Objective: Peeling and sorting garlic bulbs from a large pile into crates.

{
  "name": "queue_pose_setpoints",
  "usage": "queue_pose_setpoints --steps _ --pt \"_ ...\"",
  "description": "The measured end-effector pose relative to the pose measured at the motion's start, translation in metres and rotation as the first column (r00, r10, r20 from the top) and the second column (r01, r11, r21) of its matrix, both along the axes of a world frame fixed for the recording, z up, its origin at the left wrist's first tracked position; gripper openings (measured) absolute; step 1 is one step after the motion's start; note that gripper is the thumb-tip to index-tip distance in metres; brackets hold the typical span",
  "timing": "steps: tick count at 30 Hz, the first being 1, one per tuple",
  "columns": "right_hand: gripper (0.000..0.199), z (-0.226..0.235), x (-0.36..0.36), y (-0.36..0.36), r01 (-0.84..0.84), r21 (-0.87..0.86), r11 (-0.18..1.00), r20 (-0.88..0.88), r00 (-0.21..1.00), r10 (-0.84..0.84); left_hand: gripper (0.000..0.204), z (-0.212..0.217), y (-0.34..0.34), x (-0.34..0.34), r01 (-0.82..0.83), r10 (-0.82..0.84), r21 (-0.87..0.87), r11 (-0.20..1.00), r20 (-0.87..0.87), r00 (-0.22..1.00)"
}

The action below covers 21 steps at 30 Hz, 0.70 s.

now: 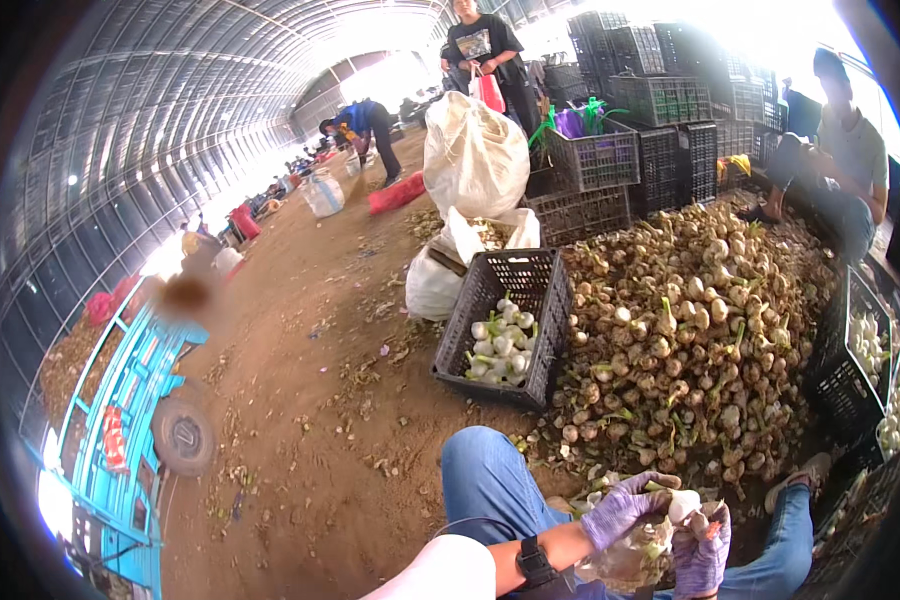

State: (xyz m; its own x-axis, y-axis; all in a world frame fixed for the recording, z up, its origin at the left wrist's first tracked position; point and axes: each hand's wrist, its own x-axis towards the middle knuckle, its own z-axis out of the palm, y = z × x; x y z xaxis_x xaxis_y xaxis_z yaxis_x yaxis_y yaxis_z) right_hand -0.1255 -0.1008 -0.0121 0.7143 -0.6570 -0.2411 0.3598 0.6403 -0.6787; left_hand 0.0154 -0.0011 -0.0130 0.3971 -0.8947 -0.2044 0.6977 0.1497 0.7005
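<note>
My left hand point(625, 508), in a purple glove, is curled around a garlic bulb point(684, 505) low in the view, fingers wrapped over the top of its pale head. My right hand point(703, 560), gloved the same, sits just beside and below it, closed on the lower part of the same bulb, so both hands are together on it; what exactly the right fingers pinch I cannot tell. The bulb sits over my lap, above my jeans-clad knees point(490, 480), with papery skins bunched under the hands. A dark watch strap point(535, 565) wraps my left wrist. Just beyond my knees spreads a big heap of unpeeled garlic point(690, 330) on the dirt floor point(300, 400), stems and roots on many of the bulbs. To the left of the heap, touching its edge, stands a black plastic crate point(545, 290) partly filled with clean white bulbs. Behind it lie white sacks point(475, 160), and stacked dark crates point(650, 140) rise further back. At the right rim more crates point(850, 360) hold white garlic. A seated person point(840, 150) is beyond the heap, another stands at the top, and one bends over far off. A blue cart point(120, 420) stands at the left.
</note>
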Motion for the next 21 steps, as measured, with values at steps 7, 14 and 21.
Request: queue_pose_setpoints --steps 7,14,21 --pt "0.037 -0.007 0.018 0.007 -0.006 -0.993 0.122 -0.060 0.892 -0.447 0.032 0.010 -0.003 -0.008 -0.097 0.086 -0.023 0.995 -0.298 0.951" --pt "0.019 0.008 0.023 -0.001 0.141 -0.971 0.191 0.050 0.908 -0.417 0.034 -0.003 -0.004 -0.007 -0.069 0.038 -0.089 0.994 -0.311 0.950" --pt "0.004 0.011 0.008 0.012 0.025 -0.371 0.928 -0.003 1.000 -0.028 0.032 -0.009 -0.002 -0.010 0.008 -0.085 -0.194 0.981 -0.393 0.916"
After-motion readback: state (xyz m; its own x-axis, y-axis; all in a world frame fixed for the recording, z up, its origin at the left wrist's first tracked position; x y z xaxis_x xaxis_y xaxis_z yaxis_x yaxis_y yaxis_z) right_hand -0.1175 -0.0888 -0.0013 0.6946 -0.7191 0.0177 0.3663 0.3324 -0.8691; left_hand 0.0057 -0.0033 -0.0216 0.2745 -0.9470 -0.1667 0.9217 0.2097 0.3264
